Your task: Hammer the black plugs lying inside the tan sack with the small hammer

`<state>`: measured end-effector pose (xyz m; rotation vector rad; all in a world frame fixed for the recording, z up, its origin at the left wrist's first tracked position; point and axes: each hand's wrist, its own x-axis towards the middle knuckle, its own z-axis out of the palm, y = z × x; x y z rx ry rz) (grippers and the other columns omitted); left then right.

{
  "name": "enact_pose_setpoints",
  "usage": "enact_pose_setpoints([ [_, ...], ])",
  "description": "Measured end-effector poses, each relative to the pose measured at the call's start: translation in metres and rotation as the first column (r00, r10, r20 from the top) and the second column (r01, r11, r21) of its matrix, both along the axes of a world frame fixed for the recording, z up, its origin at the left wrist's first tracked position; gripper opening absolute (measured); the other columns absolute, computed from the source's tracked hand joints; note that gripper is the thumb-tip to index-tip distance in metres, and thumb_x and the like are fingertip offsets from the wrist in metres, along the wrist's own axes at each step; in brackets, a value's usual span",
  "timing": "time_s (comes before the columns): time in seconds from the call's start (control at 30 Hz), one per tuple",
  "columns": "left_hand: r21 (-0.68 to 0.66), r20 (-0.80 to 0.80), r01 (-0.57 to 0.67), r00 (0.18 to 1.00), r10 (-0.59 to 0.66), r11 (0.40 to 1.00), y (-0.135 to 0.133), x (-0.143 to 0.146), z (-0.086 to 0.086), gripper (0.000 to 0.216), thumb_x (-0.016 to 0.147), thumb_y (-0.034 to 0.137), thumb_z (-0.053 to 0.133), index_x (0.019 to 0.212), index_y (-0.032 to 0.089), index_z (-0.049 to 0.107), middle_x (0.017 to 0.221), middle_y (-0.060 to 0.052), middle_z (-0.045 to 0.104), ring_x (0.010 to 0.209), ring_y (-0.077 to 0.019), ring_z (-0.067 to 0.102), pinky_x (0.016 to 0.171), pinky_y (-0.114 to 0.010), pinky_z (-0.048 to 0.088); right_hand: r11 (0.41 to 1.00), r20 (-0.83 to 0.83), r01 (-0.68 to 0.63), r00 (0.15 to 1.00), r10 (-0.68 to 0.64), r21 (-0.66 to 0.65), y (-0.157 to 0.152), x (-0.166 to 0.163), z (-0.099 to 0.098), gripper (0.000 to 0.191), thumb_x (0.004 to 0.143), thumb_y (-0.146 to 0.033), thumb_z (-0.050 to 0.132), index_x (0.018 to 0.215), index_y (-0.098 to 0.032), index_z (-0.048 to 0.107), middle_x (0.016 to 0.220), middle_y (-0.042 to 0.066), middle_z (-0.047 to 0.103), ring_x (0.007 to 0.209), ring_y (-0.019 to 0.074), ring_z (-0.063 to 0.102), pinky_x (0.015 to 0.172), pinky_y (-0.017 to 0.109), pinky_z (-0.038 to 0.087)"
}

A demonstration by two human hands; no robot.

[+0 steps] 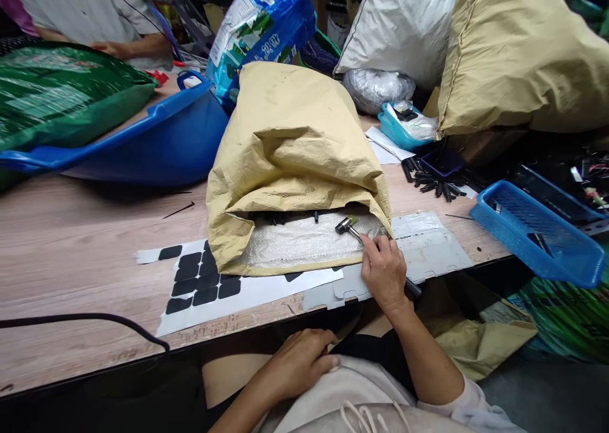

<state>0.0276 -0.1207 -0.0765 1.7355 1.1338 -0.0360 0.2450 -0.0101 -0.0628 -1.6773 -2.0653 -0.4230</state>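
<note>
My right hand (386, 269) is wrapped round a small hammer (343, 224) with a dark head, a metal shaft and a dark handle end behind the wrist. The hammer head is at the mouth of a tan sack (304, 119), over its white woven lining (299, 239). A few small black parts (316, 217) show in the dark opening. My left hand (304, 360) rests on my lap, fingers stretched and loosely bent, holding nothing. Beneath the sack lies a white sheet with black rounded squares (207, 279), partly covered.
A blue basin (157, 144) and green bag (66, 97) stand left, near a person's hand (108, 48). Black pieces (435, 182) and a blue basket (537, 230) lie right. Full sacks (523, 52) stand behind. A black cable (95, 317) crosses the table's front left.
</note>
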Motion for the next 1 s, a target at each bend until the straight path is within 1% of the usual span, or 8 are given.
enact_pose_setpoints([
  [0.1, 0.034, 0.179, 0.021, 0.983, -0.027, 0.999, 0.021, -0.008, 0.059, 0.032, 0.098, 0.046, 0.058, 0.119, 0.030, 0.076, 0.107, -0.002, 0.079, 0.099, -0.0232, 0.071, 0.087, -0.029, 0.050, 1.000, 0.004, 0.003, 1.000, -0.003, 0.000, 0.000, 0.000, 0.000, 0.035, 0.100, -0.014, 0.053, 0.129, -0.023, 0.071, 0.096, 0.008, 0.064, 0.091, 0.0239, 0.050, 0.077, 0.034, 0.036],
  [0.2, 0.192, 0.157, -0.204, 0.972, 0.175, 0.960, 0.068, -0.018, 0.088, 0.039, 0.104, 0.050, 0.047, 0.107, 0.024, 0.076, 0.095, -0.003, 0.077, 0.087, -0.0214, 0.070, 0.078, -0.029, 0.049, 1.000, 0.003, -0.003, 1.000, 0.003, 0.008, 0.000, 0.000, -0.001, 0.035, 0.099, -0.014, 0.054, 0.128, -0.023, 0.071, 0.095, 0.007, 0.064, 0.091, 0.0240, 0.050, 0.077, 0.034, 0.036],
  [0.27, 0.440, 0.009, -0.401, 0.897, 0.443, 0.804, 0.104, -0.024, 0.088, 0.036, 0.103, 0.045, 0.049, 0.115, 0.022, 0.075, 0.098, -0.006, 0.077, 0.091, -0.0252, 0.069, 0.080, -0.033, 0.049, 1.000, 0.001, -0.006, 1.000, 0.006, 0.022, 0.000, 0.000, -0.001, 0.035, 0.099, -0.014, 0.054, 0.128, -0.023, 0.071, 0.095, 0.007, 0.064, 0.090, 0.0239, 0.050, 0.076, 0.034, 0.036],
  [0.37, 0.678, -0.139, -0.432, 0.720, 0.680, 0.595, 0.152, -0.028, 0.076, 0.037, 0.102, 0.035, 0.052, 0.128, 0.018, 0.071, 0.113, -0.014, 0.074, 0.102, -0.0322, 0.069, 0.083, -0.038, 0.050, 0.999, -0.005, -0.008, 1.000, 0.008, 0.033, 0.000, 0.000, -0.001, 0.035, 0.099, -0.014, 0.054, 0.127, -0.023, 0.071, 0.095, 0.007, 0.065, 0.090, 0.0239, 0.050, 0.076, 0.034, 0.036],
  [0.47, 0.727, -0.202, -0.413, 0.635, 0.745, 0.549, 0.178, -0.027, 0.064, 0.038, 0.103, 0.038, 0.051, 0.127, 0.016, 0.071, 0.122, -0.018, 0.070, 0.108, -0.0364, 0.068, 0.081, -0.041, 0.052, 1.000, -0.009, -0.007, 1.000, 0.007, 0.029, 0.000, 0.000, -0.001, 0.034, 0.099, -0.014, 0.056, 0.127, -0.023, 0.072, 0.095, 0.007, 0.065, 0.090, 0.0241, 0.050, 0.076, 0.035, 0.036],
  [0.6, 0.774, -0.194, -0.391, 0.604, 0.773, 0.499, 0.181, -0.024, 0.057, 0.034, 0.104, 0.038, 0.051, 0.121, 0.019, 0.073, 0.122, -0.016, 0.071, 0.109, -0.0359, 0.068, 0.079, -0.040, 0.051, 1.000, -0.007, 0.004, 1.000, -0.004, 0.013, 0.000, -0.001, -0.001, 0.034, 0.100, -0.015, 0.055, 0.128, -0.023, 0.072, 0.095, 0.007, 0.065, 0.091, 0.0239, 0.050, 0.077, 0.034, 0.036],
  [0.83, 0.736, -0.193, -0.337, 0.727, 0.659, 0.587, 0.159, -0.039, 0.053, 0.025, 0.097, 0.035, 0.062, 0.113, 0.022, 0.076, 0.112, -0.009, 0.071, 0.098, -0.0298, 0.069, 0.072, -0.036, 0.046, 1.000, -0.014, 0.005, 1.000, -0.005, -0.001, -0.002, -0.001, 0.000, 0.035, 0.100, -0.014, 0.053, 0.129, -0.024, 0.072, 0.096, 0.007, 0.064, 0.092, 0.0234, 0.051, 0.077, 0.035, 0.036],
  [1.0, 0.636, 0.027, -0.348, 0.902, 0.431, 0.689, 0.146, -0.038, 0.041, 0.014, 0.088, 0.034, 0.070, 0.096, 0.024, 0.076, 0.094, -0.002, 0.069, 0.085, -0.0205, 0.065, 0.071, -0.031, 0.045, 1.000, 0.000, 0.004, 1.000, -0.004, -0.007, -0.002, 0.000, 0.001, 0.035, 0.100, -0.015, 0.052, 0.129, -0.024, 0.071, 0.097, 0.007, 0.064, 0.092, 0.0232, 0.051, 0.077, 0.035, 0.036],
])
